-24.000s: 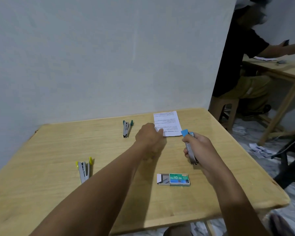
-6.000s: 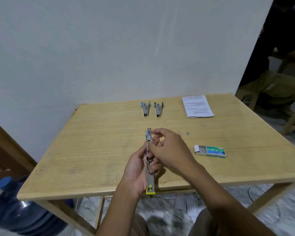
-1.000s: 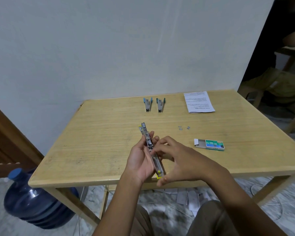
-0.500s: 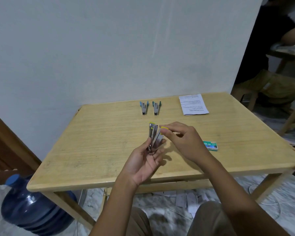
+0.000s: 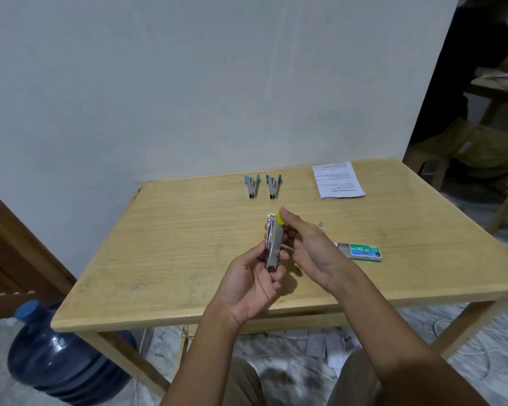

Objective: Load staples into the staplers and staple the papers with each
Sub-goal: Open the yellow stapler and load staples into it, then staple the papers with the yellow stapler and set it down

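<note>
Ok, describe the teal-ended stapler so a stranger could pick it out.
On the pale wooden table, look along the far edge beside the white printed paper sheet. Two silver staplers lie there side by side. The silver stapler with teal ends is the one nearer the sheet; the silver stapler with light blue ends lies farther.

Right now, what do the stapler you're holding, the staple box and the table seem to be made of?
Stapler: bright metal body, probably steel, by its mirror-like glare; the yellow cap looks like matte plastic. Staple box: printed cardboard, with flat folded edges. Table: pale wood, grain lines showing, faint sheen suggesting varnish.
</note>
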`<state>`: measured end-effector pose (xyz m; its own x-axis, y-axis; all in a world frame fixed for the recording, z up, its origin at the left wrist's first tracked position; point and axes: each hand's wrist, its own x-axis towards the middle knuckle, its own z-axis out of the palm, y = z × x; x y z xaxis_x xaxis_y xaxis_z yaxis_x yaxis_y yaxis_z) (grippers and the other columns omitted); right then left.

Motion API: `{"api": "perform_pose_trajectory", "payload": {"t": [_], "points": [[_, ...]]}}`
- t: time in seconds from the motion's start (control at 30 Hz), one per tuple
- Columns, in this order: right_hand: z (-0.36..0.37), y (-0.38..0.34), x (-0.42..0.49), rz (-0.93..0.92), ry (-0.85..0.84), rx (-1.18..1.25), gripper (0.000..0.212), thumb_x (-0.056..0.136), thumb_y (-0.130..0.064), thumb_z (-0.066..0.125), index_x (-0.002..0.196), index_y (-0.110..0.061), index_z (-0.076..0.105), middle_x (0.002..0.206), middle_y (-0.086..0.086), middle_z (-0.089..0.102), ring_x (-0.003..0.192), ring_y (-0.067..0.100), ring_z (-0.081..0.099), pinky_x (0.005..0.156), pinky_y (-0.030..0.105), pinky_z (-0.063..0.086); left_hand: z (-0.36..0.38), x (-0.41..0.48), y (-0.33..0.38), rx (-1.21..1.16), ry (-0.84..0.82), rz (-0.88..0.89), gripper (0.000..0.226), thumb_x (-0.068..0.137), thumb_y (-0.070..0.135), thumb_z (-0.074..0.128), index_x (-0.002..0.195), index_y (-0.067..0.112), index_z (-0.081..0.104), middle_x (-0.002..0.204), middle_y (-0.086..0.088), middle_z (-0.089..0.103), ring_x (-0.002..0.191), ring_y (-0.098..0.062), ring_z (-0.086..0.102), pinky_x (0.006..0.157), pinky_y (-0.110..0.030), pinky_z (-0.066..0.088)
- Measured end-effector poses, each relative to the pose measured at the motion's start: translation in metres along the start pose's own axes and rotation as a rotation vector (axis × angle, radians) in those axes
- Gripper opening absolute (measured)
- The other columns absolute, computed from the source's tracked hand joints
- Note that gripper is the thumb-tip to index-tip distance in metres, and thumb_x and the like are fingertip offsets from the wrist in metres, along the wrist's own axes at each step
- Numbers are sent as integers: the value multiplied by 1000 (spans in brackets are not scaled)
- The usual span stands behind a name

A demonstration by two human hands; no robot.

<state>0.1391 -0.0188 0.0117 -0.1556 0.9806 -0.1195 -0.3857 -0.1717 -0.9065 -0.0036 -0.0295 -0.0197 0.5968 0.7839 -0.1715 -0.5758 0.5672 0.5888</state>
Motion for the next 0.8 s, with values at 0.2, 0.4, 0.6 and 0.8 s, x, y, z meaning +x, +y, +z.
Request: {"api": "perform_pose_trajectory", "payload": {"t": [0.2, 0.4, 0.6, 0.8], "points": [[3, 3, 4, 15, 47, 38, 41, 76, -47, 77, 91, -9, 69, 77, 7, 62, 70, 18, 59, 50, 23, 45, 7, -4, 1, -5, 20, -8, 28, 92, 23, 49, 95, 6, 71, 77, -9, 61, 47, -17, 55, 42, -24, 42], [3, 5, 5, 17, 86, 51, 52, 72, -49, 80, 100, -7, 67, 85, 9, 62, 80, 22, 56, 49, 21, 46, 8, -5, 1, -5, 17, -22, 26, 93, 23, 47, 102, 5, 63, 77, -9, 61, 48, -16, 55, 43, -24, 42], [2, -5, -5, -65, 93, 109, 51, 77, -45, 75, 107, -4, 65, 87, 10, 66, 77, 18, 67, 68, 32, 54, 10, -7, -1, 37, 47, -26, 30, 92, 25, 48, 101, 4, 67, 81, -15, 64, 52, -19, 57, 47, -26, 41], [-37, -52, -14, -200, 288, 68, 39, 83, -48, 67, 97, -13, 62, 81, 3, 65, 52, 14, 53, 46, 24, 42, 35, 12, 2, 482, 333, 72, 33, 99, 34, 49, 107, 5, 62, 78, -10, 67, 52, -23, 57, 51, -30, 37]]}}
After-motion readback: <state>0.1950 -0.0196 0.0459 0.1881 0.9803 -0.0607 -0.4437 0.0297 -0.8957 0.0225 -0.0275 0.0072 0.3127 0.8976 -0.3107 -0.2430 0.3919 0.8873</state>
